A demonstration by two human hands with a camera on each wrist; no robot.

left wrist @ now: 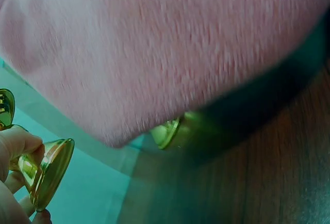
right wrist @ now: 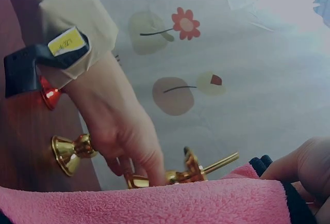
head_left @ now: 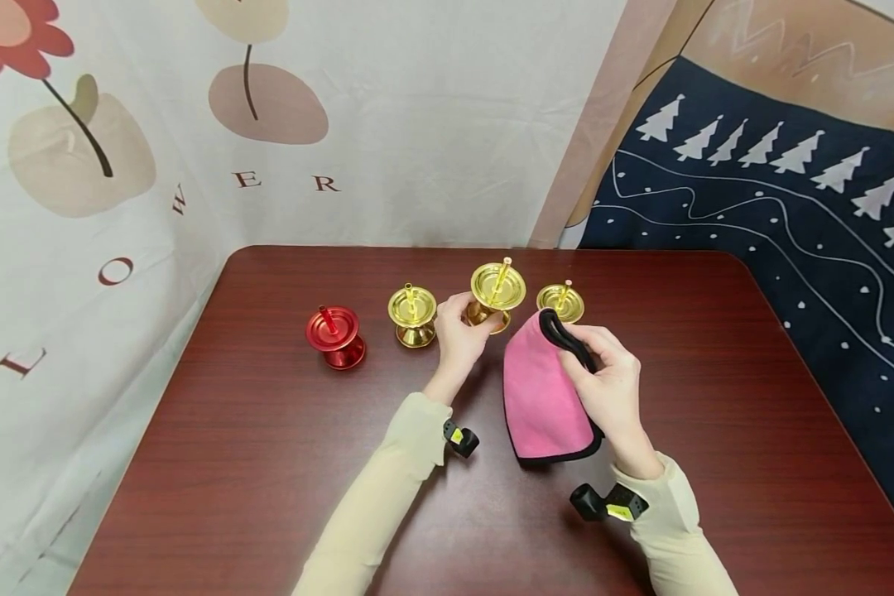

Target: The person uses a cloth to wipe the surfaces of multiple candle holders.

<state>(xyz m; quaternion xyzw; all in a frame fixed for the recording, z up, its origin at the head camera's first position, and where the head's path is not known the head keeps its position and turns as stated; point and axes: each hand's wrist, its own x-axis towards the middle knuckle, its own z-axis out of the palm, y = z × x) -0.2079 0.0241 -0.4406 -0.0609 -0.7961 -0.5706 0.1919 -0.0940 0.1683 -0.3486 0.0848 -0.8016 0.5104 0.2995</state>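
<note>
My left hand (head_left: 462, 335) grips a gold candle holder (head_left: 497, 284) around its lower part, lifted off the table, with the dish and spike upward. The left wrist view shows fingers around the waist of the same candle holder (left wrist: 47, 172). In my right hand (head_left: 609, 377), thumb and fingers pinch the folded black edge of a pink cloth (head_left: 544, 406), which hangs down. This cloth (right wrist: 154, 203) covers the lower part of the right wrist view and partly hides the gold holder. Another gold candle holder (head_left: 560, 303) stands just behind the cloth, its base hidden.
A second gold candle holder (head_left: 413, 314) stands left of my left hand, and a red candle holder (head_left: 335, 338) is farther left. All rest on the dark reddish-brown table (head_left: 268, 463). Behind its far edge hangs a pale printed curtain (head_left: 417, 165), with a navy tree-patterned cloth (head_left: 775, 215) at right.
</note>
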